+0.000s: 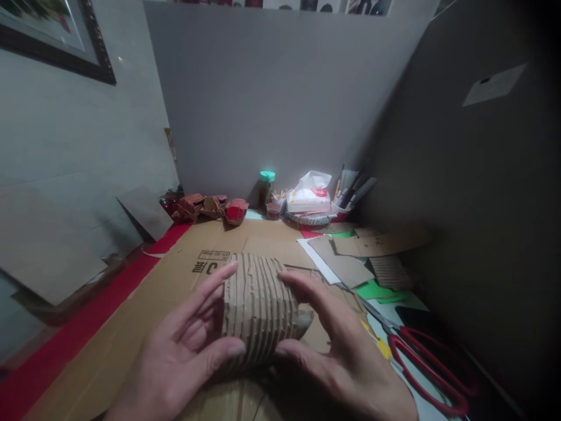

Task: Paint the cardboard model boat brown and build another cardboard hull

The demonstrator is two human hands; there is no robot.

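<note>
**A:** Broadest element?
**B:** Flat brown cardboard sheet (131,316), printed in dark characters, spread over the red-edged desk (83,328).

**A:** And above it, at centre?
**B:** Corrugated cardboard piece (260,298), between both palms, just nearer than the print. Tan, bent into a convex curve; paler on the upper face, shadowed below. Contact with the sheet: impossible to tell.

**A:** Finer surface detail?
**B:** Raised, slightly wavy parallel ridges from top to bottom; upper edge uneven.

**A:** Pose of the hands?
**B:** Left hand (175,351) and right hand (350,348) cupped around opposite sides, gripping. Forefingers at the upper corners, thumb tips against the lower face.
</note>
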